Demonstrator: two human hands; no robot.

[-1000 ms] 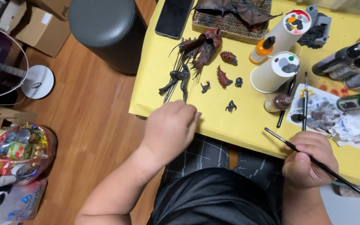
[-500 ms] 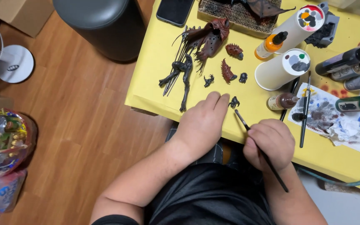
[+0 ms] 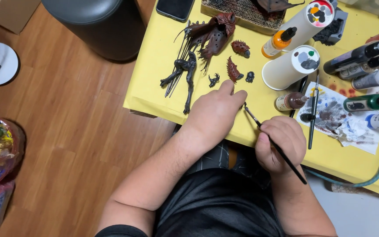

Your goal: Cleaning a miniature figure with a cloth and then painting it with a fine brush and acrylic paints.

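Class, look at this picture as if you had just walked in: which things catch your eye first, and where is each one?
The bright yellow table stands out at the upper right against the wooden floor. At its near edge the left hand rests beside the right hand, which grips a thin paintbrush. Dark reddish-brown model parts lie above the hands, with paint bottles along the right.

arms: both forearms bare to the elbow, no watch or bands | left hand: bare, no glove or ring; right hand: bare likewise | top: dark grey-black shirt, smooth fabric with soft folds | legs: dark checked fabric at the lap
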